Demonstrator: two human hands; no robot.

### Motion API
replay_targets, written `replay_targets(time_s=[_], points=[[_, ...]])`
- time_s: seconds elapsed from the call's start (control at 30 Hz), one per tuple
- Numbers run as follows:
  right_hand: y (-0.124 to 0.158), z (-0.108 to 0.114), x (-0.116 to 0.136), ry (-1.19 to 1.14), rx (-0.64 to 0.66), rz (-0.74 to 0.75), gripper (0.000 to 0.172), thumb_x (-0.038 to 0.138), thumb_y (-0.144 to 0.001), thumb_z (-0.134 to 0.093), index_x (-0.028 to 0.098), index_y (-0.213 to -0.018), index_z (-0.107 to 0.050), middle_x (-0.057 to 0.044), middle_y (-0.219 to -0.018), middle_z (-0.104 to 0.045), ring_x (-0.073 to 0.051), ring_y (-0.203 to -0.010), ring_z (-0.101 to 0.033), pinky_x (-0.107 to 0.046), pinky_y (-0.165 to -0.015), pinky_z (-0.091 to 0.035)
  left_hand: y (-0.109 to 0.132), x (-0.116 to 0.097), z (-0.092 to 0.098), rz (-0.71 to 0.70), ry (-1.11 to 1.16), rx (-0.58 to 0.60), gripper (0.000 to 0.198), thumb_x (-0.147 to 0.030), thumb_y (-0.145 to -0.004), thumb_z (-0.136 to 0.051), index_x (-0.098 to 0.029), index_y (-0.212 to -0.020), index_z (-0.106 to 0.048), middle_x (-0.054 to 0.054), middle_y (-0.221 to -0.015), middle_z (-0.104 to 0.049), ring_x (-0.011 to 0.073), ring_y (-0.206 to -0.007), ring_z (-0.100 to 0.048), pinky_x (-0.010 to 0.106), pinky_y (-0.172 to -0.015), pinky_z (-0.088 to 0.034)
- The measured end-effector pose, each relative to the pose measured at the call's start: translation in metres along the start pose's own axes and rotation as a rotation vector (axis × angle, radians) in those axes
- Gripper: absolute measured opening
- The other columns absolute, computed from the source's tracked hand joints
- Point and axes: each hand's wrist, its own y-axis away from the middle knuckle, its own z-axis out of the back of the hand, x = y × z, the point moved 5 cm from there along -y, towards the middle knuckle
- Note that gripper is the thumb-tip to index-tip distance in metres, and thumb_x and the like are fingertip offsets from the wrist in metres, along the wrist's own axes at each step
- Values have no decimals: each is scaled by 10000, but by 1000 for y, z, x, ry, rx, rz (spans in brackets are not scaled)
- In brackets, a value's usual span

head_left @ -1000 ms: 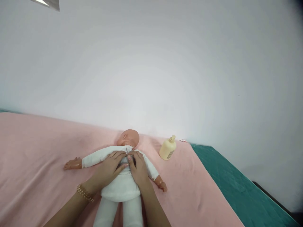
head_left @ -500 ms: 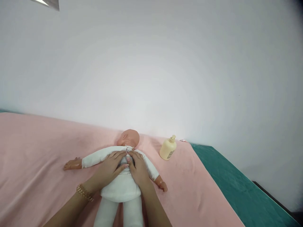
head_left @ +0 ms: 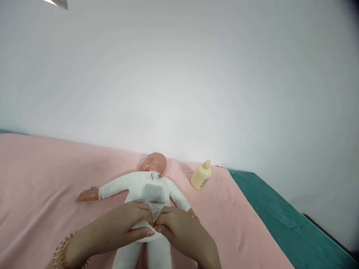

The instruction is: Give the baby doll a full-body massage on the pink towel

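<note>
A doll point(head_left: 137, 185) with a bare head and a white cloth body lies with its arms spread and its back up. A grey rectangular panel point(head_left: 152, 193) shows on its upper back. My left hand point(head_left: 137, 219), with a gold bracelet at the wrist, rests on the lower back, its fingers bent and thumb apart. Beside it, my right hand point(head_left: 171, 223) touches the same part with curled fingers. The fingertips of both hands nearly meet at the middle. Whether they pinch any cloth is too small to tell.
A pale yellow pump bottle point(head_left: 201, 175) stands to the right of the doll's head. Pink cloth point(head_left: 56, 168) lies under everything, over a green surface point(head_left: 269, 201) that shows at the right. A white wall point(head_left: 179, 74) rises behind.
Both hands have moved down from the doll's upper back to its lower back, uncovering the grey panel. The fingers are more bent now.
</note>
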Motion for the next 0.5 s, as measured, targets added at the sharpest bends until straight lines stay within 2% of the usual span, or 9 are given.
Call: replay_targets(time_s=[0.1,0.2,0.37,0.5], points=[[-3,-9,-1,76,-36,19,300,65,-818,-536,270,-667,-695,15,-786,-721,-174,-668,-640,-276,-448,-286,0,3,-10,-19,-15,71,196,-303,-832,-568,-249,-939,-724,32,-992,-703,262,-996,-623,328,-846,-515],[-9,-15,-5,52,-113,56,340,31,-764,-499,263,-596,-681,21,-658,-677,-145,-568,-593,-263,-432,-279,-3,14,-17,12,-30,79,198,-250,-772,-619,-224,-934,-731,49,-1004,-702,268,-993,-630,341,-851,-522],[-19,-29,-15,-80,-21,-16,332,-2,-673,-471,233,-571,-682,15,-630,-666,-125,-522,-549,-239,-455,-326,-10,26,-24,-39,49,48,185,-313,-706,-698,-210,-855,-736,57,-980,-714,258,-940,-647,349,-841,-531],[-20,-28,-15,-140,-45,-7,346,1,-645,-452,240,-540,-679,22,-606,-658,-122,-510,-539,-232,-439,-315,-11,26,-23,-95,58,3,169,-365,-726,-683,-241,-829,-735,35,-935,-720,234,-878,-660,322,-789,-537]])
